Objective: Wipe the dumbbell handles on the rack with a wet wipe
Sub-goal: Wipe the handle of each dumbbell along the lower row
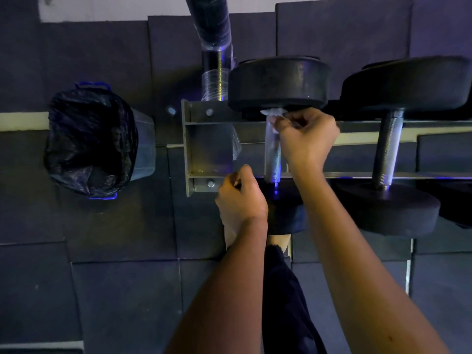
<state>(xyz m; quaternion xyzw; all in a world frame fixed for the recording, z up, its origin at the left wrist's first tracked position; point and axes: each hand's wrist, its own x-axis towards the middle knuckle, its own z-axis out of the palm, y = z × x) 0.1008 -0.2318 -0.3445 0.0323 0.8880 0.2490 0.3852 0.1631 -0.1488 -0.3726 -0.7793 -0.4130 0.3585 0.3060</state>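
Two hands of ours reach the rack [209, 149] at centre frame. Our right hand [306, 139] pinches a white wet wipe [273, 113] against the far end of a dumbbell handle [272, 159]. Our left hand [240, 198] curls lower left of it; we cannot tell if it holds anything.

Left hand [240, 196], right hand [306, 139] curled
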